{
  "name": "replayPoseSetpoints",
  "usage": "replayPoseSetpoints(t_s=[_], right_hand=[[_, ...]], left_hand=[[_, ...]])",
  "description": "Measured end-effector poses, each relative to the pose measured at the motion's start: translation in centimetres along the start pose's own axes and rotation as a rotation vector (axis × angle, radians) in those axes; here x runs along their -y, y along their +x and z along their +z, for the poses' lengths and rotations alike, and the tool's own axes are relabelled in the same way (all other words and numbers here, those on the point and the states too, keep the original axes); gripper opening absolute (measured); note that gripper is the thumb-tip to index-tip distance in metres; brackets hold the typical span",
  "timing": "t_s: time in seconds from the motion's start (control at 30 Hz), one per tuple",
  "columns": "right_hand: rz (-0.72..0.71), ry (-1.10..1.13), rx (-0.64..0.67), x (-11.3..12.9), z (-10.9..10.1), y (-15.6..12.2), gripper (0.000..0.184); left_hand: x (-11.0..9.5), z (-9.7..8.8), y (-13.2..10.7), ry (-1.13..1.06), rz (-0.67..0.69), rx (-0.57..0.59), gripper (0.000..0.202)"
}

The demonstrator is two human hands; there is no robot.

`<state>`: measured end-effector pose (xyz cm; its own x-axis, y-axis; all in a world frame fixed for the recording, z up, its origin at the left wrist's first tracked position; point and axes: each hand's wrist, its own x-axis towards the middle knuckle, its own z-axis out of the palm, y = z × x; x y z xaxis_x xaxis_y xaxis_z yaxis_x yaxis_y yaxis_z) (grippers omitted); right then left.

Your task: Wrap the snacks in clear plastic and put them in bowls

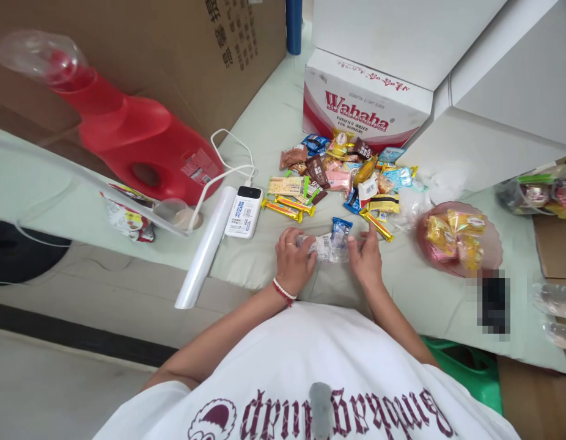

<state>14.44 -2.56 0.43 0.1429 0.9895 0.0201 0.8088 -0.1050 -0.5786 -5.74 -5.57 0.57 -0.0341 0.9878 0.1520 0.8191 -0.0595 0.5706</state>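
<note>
Your left hand (296, 260) curls its fingers and thumb around the left end of a crinkled, clear plastic wrapper with white printed patches (323, 249); your right hand (368, 256) is spread, its thumb at the wrapper's right end. The wrapper lies at the table's near edge, directly in front of your torso, with a glossy blue rectangular packet (341, 230) against it; whether the packet is inside cannot be determined. The supporting surface is a pale green, softly wrinkled tablecloth (264, 269). Beyond your hands, a pile of multicoloured foil-wrapped snacks (340, 174) borders a white-and-red cardboard carton (368, 101), which blocks the far side. To your right, a translucent pink scalloped plate (491, 247) carries gold-wrapped pieces (466, 221). To your left lie a smooth white rectangular power bank (243, 217), cabled, and a glossy plastic-film roll (207, 250), near a red moulded plastic jug (140, 131).
</note>
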Motion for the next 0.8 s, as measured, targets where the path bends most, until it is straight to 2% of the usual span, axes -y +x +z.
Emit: replayPoseSetpoints(t_s=[0.07,0.1,0.2,0.27,0.37,0.43,0.53,0.6,0.63,0.67,0.73,0.8], right_hand=[[0.026,-0.034,0.156,0.8,0.0,0.4,0.084],[0.018,-0.045,0.196,1.1,0.0,0.4,0.075],[-0.105,0.028,0.174,1.3,-0.3,-0.5,0.037],[-0.217,0.094,0.143,1.5,-0.6,-1.6,0.032],[-0.346,0.132,0.165,2.3,-0.7,-3.2,0.035],[-0.388,0.186,0.193,3.1,-0.5,-3.8,0.040],[-0.313,0.367,0.301,3.7,0.0,-4.1,0.056],[-0.174,0.494,0.381,3.3,-0.1,-4.2,0.058],[-0.103,0.535,0.381,2.8,-0.5,-4.1,0.056],[-0.042,0.559,0.347,2.1,-1.1,-4.1,0.054],[0.044,0.575,0.165,0.0,-3.4,-3.4,0.049],[0.111,0.579,-0.141,-3.2,-7.3,-1.9,0.045]], left_hand=[[0.2,0.1,0.2,-0.017,-0.072,-0.008,0.047],[0.3,0.1,0.3,-0.013,-0.114,0.010,0.052],[0.5,0.0,0.7,-0.001,-0.207,0.096,0.046],[0.3,-0.1,0.7,-0.051,-0.244,0.128,0.038],[-0.4,0.1,0.1,-0.187,-0.281,0.134,0.031],[-1.2,0.2,-0.6,-0.292,-0.228,0.113,0.026],[-2.4,0.0,-1.7,-0.492,0.007,0.150,0.025],[-2.9,-0.3,-2.1,-0.667,0.119,0.299,0.034],[-3.0,-0.4,-2.2,-0.776,0.119,0.400,0.039],[-3.0,-0.5,-2.1,-0.895,0.079,0.496,0.046],[-2.5,-0.8,-1.7,-1.104,-0.052,0.617,0.057],[-1.3,-1.2,-1.1,-1.188,-0.179,0.596,0.059]])
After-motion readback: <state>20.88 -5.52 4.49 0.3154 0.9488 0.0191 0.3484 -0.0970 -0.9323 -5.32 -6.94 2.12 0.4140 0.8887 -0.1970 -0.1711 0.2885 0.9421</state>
